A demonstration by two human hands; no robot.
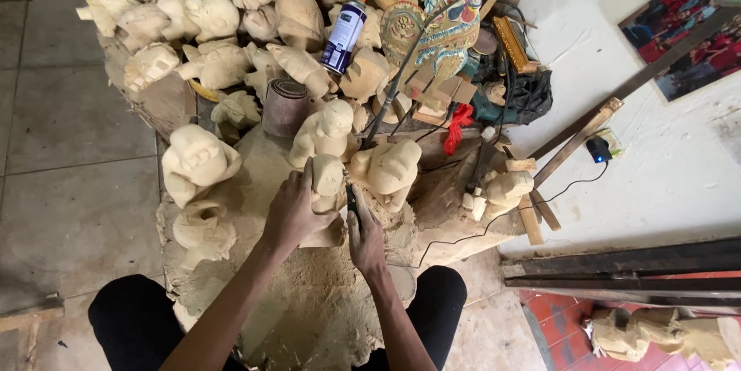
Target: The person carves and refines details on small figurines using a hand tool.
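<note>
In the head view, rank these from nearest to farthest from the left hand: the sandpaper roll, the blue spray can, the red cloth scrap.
From the left hand:
1. Sandpaper roll, straight above it on the block.
2. Red cloth scrap, off to the right by the cables.
3. Blue spray can, farther up among the pale carvings.

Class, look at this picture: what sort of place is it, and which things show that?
Most likely a woodcarver's workshop: a heap of pale unpainted carved wooden figures, sawdust piled over the wooden work block, and the left hand steadying a small pale figure.

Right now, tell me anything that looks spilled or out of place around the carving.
Sawdust lies heaped under both hands. A spray can lies tilted among the pale carved figures, the one non-wood thing there. Nothing looks broken.
</note>
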